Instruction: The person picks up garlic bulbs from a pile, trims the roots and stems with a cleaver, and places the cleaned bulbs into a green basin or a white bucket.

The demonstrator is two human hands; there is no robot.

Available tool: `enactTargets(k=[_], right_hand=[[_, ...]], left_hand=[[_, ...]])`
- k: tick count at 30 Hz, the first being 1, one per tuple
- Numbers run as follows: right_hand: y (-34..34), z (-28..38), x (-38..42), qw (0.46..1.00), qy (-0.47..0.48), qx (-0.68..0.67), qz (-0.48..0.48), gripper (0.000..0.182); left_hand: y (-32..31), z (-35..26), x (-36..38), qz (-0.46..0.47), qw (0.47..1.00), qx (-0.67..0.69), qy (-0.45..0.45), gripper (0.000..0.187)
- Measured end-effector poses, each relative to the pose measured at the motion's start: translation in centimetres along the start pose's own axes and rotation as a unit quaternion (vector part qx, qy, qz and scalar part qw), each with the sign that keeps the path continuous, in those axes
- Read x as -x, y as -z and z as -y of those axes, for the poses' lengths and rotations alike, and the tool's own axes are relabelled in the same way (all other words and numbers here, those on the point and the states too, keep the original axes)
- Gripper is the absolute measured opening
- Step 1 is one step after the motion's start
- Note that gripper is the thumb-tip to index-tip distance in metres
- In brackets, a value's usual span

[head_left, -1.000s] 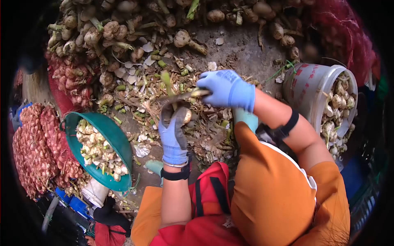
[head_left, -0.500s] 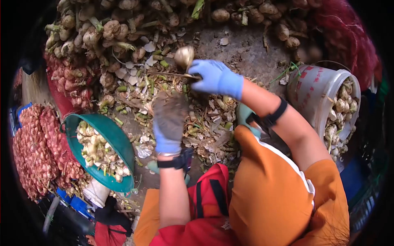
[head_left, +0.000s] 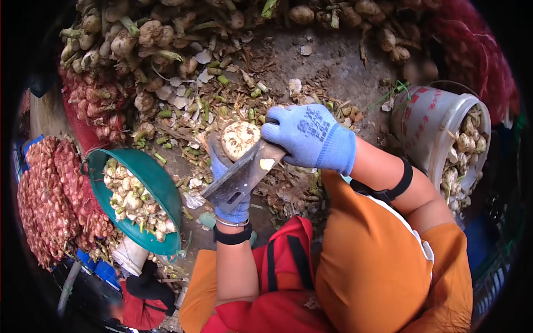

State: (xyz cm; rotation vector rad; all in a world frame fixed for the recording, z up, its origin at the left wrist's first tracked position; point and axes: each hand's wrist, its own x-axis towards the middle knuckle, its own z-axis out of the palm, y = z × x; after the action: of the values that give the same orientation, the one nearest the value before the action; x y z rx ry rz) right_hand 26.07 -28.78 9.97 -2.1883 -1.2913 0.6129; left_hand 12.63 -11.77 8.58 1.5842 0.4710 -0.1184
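My right hand point(head_left: 312, 136), in a blue glove, is closed around a knife point(head_left: 240, 176) with a broad dark blade that slants down to the left. A pale piece clings to the blade. My left hand point(head_left: 234, 210), also gloved, holds a garlic bulb point(head_left: 240, 139) just beyond the blade's upper edge, its cut root face turned up. The blade covers most of the left palm and fingers. Beneath both hands lie garlic skins and cut stems point(head_left: 277, 191) on the floor.
A teal basin point(head_left: 171, 191) of trimmed garlic tilts at left, beside red net sacks point(head_left: 47, 200). A white bucket point(head_left: 419, 119) of garlic leans at right. Untrimmed garlic point(head_left: 125, 41) is heaped along the far side. Another person's red sleeve point(head_left: 141, 308) shows at lower left.
My right hand and knife have moved right and toward me, the blade now angled across my left hand. The bulb, farther off before, is now in my left hand, which was blurred and dirt-dark.
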Motion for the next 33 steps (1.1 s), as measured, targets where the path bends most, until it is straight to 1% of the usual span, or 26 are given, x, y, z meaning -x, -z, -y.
enactTargets(k=[1, 2, 5, 6, 8, 9, 10, 11, 13, 14, 15, 16, 17, 18, 19, 20, 21, 22, 23, 24, 25, 27, 28, 30, 31, 33], right_hand=[[0.2, 0.0, 0.0, 1.0, -0.005, -0.009, 0.01, 0.03], [0.3, -0.2, -0.1, 1.0, -0.005, -0.009, 0.01, 0.03], [0.4, -0.5, -0.2, 0.999, -0.017, -0.013, -0.029, 0.03], [0.2, -0.8, -0.1, 0.999, -0.014, -0.018, -0.039, 0.029], [-0.7, -2.0, -0.1, 0.998, -0.031, -0.022, -0.049, 0.027], [-1.0, -2.7, -0.1, 0.997, -0.064, -0.004, -0.047, 0.019], [-2.1, -4.8, -0.7, 0.986, -0.163, -0.029, -0.005, 0.019], [-3.0, -6.7, -1.1, 0.963, -0.263, -0.055, 0.034, 0.019], [-2.5, -8.2, -0.1, 0.908, -0.342, -0.243, -0.009, 0.021], [-3.0, -8.1, -0.2, 0.878, -0.328, -0.348, 0.016, 0.028], [-3.0, -6.8, -0.1, 0.82, -0.321, -0.472, 0.038, 0.028], [-4.5, -6.4, -0.2, 0.815, -0.277, -0.509, 0.016, 0.027], [-5.8, -6.3, -0.4, 0.808, -0.228, -0.543, -0.003, 0.026], [-3.2, -4.8, -0.4, 0.807, -0.24, -0.539, 0.038, 0.026], [-0.6, -3.1, -0.2, 0.8, -0.252, -0.539, 0.079, 0.025], [-0.6, -2.1, 0.0, 0.831, -0.205, -0.515, 0.041, 0.026], [-0.6, -2.0, 0.0, 0.943, -0.056, -0.325, -0.046, 0.026], [-0.2, -1.7, 0.2, 0.972, -0.039, -0.224, -0.056, 0.025], [0.4, -1.8, 0.5, 0.991, -0.02, -0.116, -0.069, 0.025], [-0.3, -3.5, 0.6, 0.993, -0.077, -0.083, -0.026, 0.027], [-1.2, -6.0, 0.5, 0.99, -0.132, -0.05, 0.014, 0.031], [-0.4, -9.3, 0.3, 0.933, -0.314, -0.113, 0.137, 0.033], [0.5, -9.7, 0.4, 0.947, -0.292, -0.119, 0.067, 0.032], [1.9, -9.9, -0.2, 0.97, -0.2, -0.085, -0.111, 0.03], [2.8, -9.7, -1.7, 0.967, -0.129, -0.041, -0.216, 0.029], [6.1, -8.7, -5.4, 0.975, -0.14, 0.024, -0.173, 0.026]], left_hand=[[-0.2, 0.0, 0.7, -0.009, 0.99, -0.13, -0.055, 0.064], [-0.2, 0.8, 1.0, -0.061, 0.996, 0.064, 0.004, 0.071], [-0.3, 2.1, 1.6, -0.088, 0.995, -0.036, 0.011, 0.08], [-0.7, 2.2, 1.8, -0.107, 0.994, 0.001, -0.023, 0.079], [-1.2, 1.6, 2.0, -0.151, 0.952, 0.258, 0.07, 0.073], [-1.6, 0.1, 2.1, -0.141, 0.941, 0.292, 0.098, 0.07], [-2.1, -1.5, 2.2, -0.132, 0.928, 0.325, 0.126, 0.068], [-2.7, -3.1, 2.4, -0.108, 0.931, 0.323, 0.128, 0.072], [-4.5, -4.9, 2.3, -0.085, 0.953, 0.277, 0.088, 0.079], [-4.6, -4.8, 2.1, -0.089, 0.96, 0.254, 0.072, 0.083], [-3.8, -3.1, 2.0, -0.07, 0.984, 0.149, 0.06, 0.095], [-3.1, -1.3, 1.9, -0.056, 0.996, 0.043, 0.045, 0.107], [-2.5, 0.1, 1.5, -0.047, 0.996, 0.042, 0.06, 0.104], [-1.9, 1.4, 1.2, -0.039, 0.996, 0.041, 0.075, 0.101], [-2.2, 0.7, 1.2, -0.057, 0.981, 0.163, 0.091, 0.089], [-2.5, 0.0, 1.2, -0.08, 0.951, 0.282, 0.102, 0.078], [-1.5, 2.2, 1.4, -0.111, 0.937, 0.309, 0.115, 0.065], [-0.2, 3.7, 1.9, -0.07, 0.995, 0.056, -0.045, 0.06], [-1.0, 1.5, 1.3, -0.071, 0.994, 0.087, -0.011, 0.054], [-1.8, -0.8, 0.6, -0.074, 0.99, 0.119, 0.023, 0.047], [-1.0, -1.4, 0.7, -0.166, 0.975, 0.135, 0.056, 0.04], [1.9, -2.5, 0.8, -0.191, 0.889, 0.416, -0.011, 0.042], [5.3, -3.1, 1.2, -0.107, 0.834, 0.538, -0.059, 0.044], [8.5, -5.0, 1.6, 0.098, 0.653, 0.735, -0.157, 0.039], [9.5, -4.3, 1.7, 0.095, 0.663, 0.724, -0.165, 0.04], [9.7, -4.1, 1.2, 0.072, 0.705, 0.686, -0.164, 0.044]])
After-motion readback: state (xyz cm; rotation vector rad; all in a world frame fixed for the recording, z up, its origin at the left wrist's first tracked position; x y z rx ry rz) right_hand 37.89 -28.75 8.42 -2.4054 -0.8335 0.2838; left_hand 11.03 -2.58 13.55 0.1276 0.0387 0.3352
